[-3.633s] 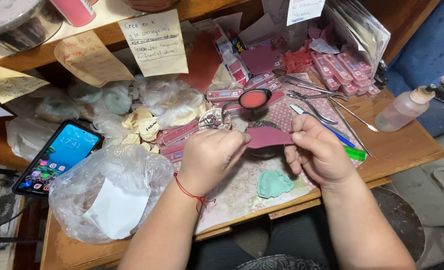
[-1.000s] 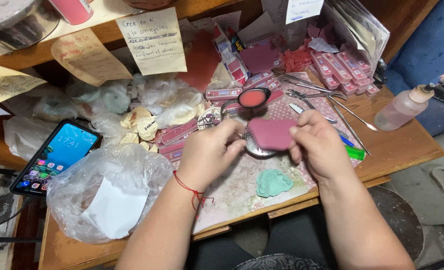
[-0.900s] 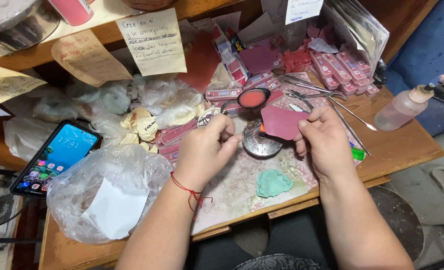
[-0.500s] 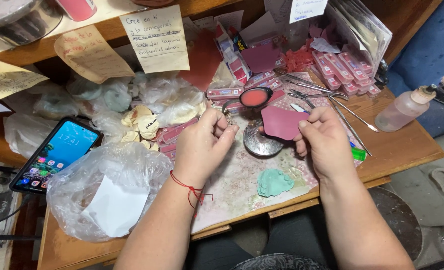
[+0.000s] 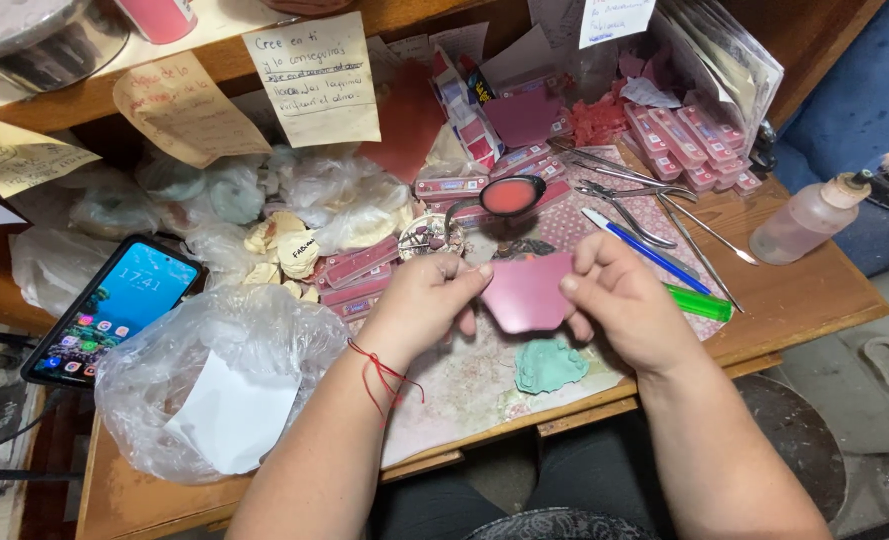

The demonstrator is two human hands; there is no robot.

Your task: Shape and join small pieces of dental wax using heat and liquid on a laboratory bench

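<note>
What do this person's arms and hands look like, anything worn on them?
Both forearms are bare, with no sleeves in view. The left hand has a thin red string bracelet tied round the wrist, its loose ends trailing. The right hand shows no bracelet, watch or glove, and its fingernails are short. No rings can be made out on either hand.

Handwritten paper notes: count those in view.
4: the large note top centre, a tan note beside it, a yellow note far left, a small note top right. Others may be hidden.
</note>
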